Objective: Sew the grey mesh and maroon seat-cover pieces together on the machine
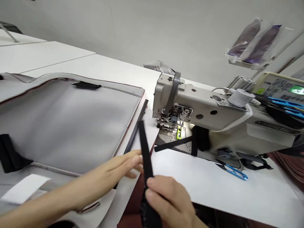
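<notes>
A long black strap [146, 158] rises in front of me, its free end tilted up and slightly left. My right hand [172, 201] is closed on it, thumb and fingers pinching its lower part. My left hand [127, 164] reaches in from the left, fingers apart and somewhat blurred; its fingertips are at the strap's left edge, partly hidden behind it. A large grey fabric panel [78, 126] with dark red edging lies to the left, with black pieces [86, 85] along its border. More black strap [173, 144] lies by the sewing machine's needle plate.
A sewing machine [201, 107] stands on the white table [225, 190] at right. Blue-handled snips [236, 172] lie before it, and yellow snips [179, 132] near the needle. Blue scissors [287, 104] rest on top. Dark red stacked pieces [288, 167] are at far right.
</notes>
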Tool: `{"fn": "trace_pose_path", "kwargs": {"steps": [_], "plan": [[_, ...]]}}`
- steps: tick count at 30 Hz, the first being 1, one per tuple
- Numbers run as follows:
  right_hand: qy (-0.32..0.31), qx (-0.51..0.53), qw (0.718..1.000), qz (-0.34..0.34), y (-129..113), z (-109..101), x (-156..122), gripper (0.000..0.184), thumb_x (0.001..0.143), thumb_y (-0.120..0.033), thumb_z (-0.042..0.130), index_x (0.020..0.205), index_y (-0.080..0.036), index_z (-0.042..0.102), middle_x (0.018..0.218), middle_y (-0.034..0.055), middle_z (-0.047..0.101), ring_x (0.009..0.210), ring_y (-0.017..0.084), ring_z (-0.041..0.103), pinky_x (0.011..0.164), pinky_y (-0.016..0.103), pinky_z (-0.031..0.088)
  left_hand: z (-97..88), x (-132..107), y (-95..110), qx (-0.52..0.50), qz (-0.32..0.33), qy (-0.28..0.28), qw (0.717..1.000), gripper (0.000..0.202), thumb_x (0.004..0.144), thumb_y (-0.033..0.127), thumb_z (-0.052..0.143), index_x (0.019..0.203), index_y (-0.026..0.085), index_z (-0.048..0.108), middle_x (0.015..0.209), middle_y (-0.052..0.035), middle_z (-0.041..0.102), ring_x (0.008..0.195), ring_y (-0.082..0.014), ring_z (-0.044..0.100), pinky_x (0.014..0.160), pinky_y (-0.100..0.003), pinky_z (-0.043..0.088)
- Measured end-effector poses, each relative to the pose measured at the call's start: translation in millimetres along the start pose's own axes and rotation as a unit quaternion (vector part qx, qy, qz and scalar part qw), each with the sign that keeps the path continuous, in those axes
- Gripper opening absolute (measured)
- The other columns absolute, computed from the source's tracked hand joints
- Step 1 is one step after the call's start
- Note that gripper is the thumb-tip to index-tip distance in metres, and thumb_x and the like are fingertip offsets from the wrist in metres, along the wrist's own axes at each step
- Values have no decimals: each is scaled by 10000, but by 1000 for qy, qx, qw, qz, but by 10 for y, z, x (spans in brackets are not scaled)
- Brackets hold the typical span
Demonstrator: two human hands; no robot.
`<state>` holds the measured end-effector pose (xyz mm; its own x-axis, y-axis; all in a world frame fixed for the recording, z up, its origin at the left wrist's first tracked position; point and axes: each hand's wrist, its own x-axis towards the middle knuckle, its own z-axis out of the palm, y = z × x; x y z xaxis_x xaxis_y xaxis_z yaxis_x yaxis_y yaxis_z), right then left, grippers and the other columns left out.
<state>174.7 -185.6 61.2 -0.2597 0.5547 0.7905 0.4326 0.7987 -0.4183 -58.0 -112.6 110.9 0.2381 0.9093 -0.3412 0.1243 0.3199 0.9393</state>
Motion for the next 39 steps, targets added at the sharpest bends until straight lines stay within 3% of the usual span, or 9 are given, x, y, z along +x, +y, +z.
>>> {"fn": "trace_pose_path", "kwargs": {"steps": [1,4,9,12,20,26,31,35,39], "plan": [[-5,40,999,5,-61,128,-20,392,931,-136,469,1313,-159,558,1039,152,732,954,223,706,737,327,619,179,52,-9,-46,-46,-43,997,463,859,520,627,1202,209,629,1123,-115,712,975,-245,688,843,-371,569],[-26,140,988,66,-152,355,-43,308,948,-161,444,1213,-171,601,968,117,740,834,183,713,703,276,602,464,156,-42,-161,-35,47,985,452,897,477,568,1215,160,519,945,-106,727,816,-204,686,772,-351,577],[-61,254,887,380,-112,389,106,134,964,-286,553,885,-190,603,522,-64,567,398,69,516,430,156,424,424,79,-115,-77,10,29,997,358,828,485,659,961,156,611,949,-78,720,845,-182,669,775,-281,553],[-65,287,848,440,-38,401,209,305,1001,-369,485,761,-188,541,456,-82,459,391,57,442,439,162,375,400,-12,-146,-43,21,-36,998,319,837,466,642,932,166,693,850,-35,694,779,-157,633,759,-257,538],[-37,238,876,419,-29,445,234,340,1005,-347,481,698,-201,470,470,-84,413,393,56,381,412,184,309,451,-109,-196,20,68,-69,995,325,911,464,541,863,183,698,838,-28,666,828,-177,598,791,-257,512],[-96,73,973,197,409,200,369,184,996,-225,457,966,-175,631,949,66,701,890,166,667,800,280,542,186,179,86,129,95,-54,986,359,928,486,488,906,194,696,906,-43,700,905,-213,636,800,-282,506],[-227,-94,954,173,1102,-52,303,267,997,-228,469,1221,-178,606,1176,93,681,1063,222,648,934,397,552,106,834,409,457,182,-101,865,358,992,377,344,1070,196,642,1046,-58,705,950,-235,640,835,-342,492],[-225,-225,940,121,1286,27,319,285,952,-119,467,1164,-134,656,1275,149,608,1140,286,559,981,473,510,193,1331,291,596,272,-156,739,360,987,244,320,1129,153,638,1113,-122,690,1074,-273,627,967,-420,469],[-276,-208,936,72,1283,238,375,371,912,-62,479,1245,-136,627,1348,106,590,1058,254,532,950,442,511,73,1558,125,573,243,-162,766,384,990,301,324,1172,188,642,1212,-83,678,1115,-242,627,977,-375,478]]}}
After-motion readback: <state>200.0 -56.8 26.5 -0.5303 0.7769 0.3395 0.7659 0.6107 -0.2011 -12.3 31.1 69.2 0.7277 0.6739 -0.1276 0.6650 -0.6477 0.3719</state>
